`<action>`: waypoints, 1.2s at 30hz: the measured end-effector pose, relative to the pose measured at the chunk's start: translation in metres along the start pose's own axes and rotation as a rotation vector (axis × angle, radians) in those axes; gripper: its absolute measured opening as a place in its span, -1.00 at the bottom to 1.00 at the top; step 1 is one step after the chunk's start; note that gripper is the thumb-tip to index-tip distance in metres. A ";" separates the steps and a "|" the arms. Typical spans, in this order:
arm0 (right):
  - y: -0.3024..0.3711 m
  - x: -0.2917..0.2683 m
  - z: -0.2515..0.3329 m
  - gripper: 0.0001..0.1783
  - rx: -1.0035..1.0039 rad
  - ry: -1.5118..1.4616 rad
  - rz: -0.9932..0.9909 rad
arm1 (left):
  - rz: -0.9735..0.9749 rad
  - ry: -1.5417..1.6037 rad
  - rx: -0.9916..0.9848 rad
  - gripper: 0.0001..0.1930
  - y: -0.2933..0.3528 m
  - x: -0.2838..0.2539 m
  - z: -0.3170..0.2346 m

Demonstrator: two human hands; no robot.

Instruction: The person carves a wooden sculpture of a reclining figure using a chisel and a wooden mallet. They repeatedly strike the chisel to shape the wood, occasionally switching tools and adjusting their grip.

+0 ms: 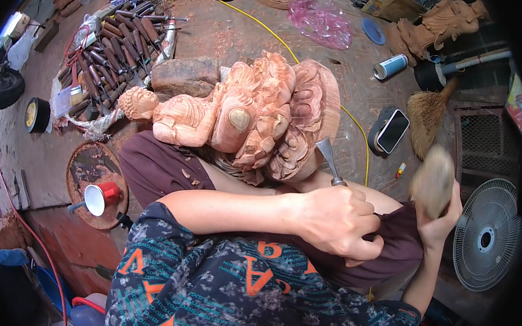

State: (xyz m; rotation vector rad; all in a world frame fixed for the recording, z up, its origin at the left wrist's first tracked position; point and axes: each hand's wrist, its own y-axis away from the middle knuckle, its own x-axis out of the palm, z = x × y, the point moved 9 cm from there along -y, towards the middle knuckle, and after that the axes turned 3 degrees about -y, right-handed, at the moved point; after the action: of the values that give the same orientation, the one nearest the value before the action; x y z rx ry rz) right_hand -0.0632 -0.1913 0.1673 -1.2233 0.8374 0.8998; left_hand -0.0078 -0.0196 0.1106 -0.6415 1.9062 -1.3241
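A carved wooden statue point(186, 121) of a seated figure on a petalled base lies on its side across my lap, head to the left. My left hand point(341, 222) is wrapped round the handle of a chisel point(328, 156). Its flared steel blade points up toward the statue's round base and looks just short of it. At the right, my right hand point(441, 219) grips a wooden mallet point(433, 182), blurred by motion and raised beside my knee, apart from the chisel. My left forearm crosses in front of my body.
Many carving tools point(115, 52) lie piled at the upper left, near a wooden block point(185, 76). A phone point(393, 131), a brush broom point(426, 116) and a fan point(485, 236) are at the right. A red mug point(108, 195) stands left; a yellow cord point(269, 31) runs behind the statue.
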 end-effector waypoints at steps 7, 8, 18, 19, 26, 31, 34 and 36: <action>-0.005 -0.001 0.035 -0.58 -0.277 -0.085 -0.102 | -0.148 -0.059 -0.036 -0.76 0.010 -0.007 0.015; -0.007 -0.001 0.041 -0.57 -0.348 -0.098 -0.113 | -0.156 -0.059 -0.033 -0.76 0.010 -0.008 0.015; -0.002 0.002 0.046 -0.53 -0.434 -0.182 -0.106 | -0.172 -0.039 -0.032 -0.73 0.012 -0.011 0.018; 0.000 0.001 0.044 -0.54 -0.451 -0.225 -0.118 | -0.176 -0.038 -0.033 -0.72 0.012 -0.012 0.019; 0.010 -0.004 0.048 -0.64 -0.448 -0.035 0.024 | -0.234 -0.007 -0.037 -0.70 0.014 -0.021 0.027; 0.013 -0.011 0.052 -0.58 -0.508 -0.069 0.027 | -0.180 -0.015 -0.099 -0.78 0.013 -0.021 0.031; 0.020 -0.018 0.053 -0.62 -0.339 -0.135 -0.068 | -0.208 0.014 -0.101 -0.77 0.011 -0.027 0.032; 0.021 -0.036 0.051 -0.69 -0.516 -0.528 -0.313 | -0.242 0.029 -0.103 -0.77 0.011 -0.031 0.032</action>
State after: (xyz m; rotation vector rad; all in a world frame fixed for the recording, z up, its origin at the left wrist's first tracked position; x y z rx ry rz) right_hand -0.0944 -0.1426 0.1996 -1.4105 -0.0201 1.1432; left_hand 0.0366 -0.0117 0.1024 -0.9339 1.9781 -1.3960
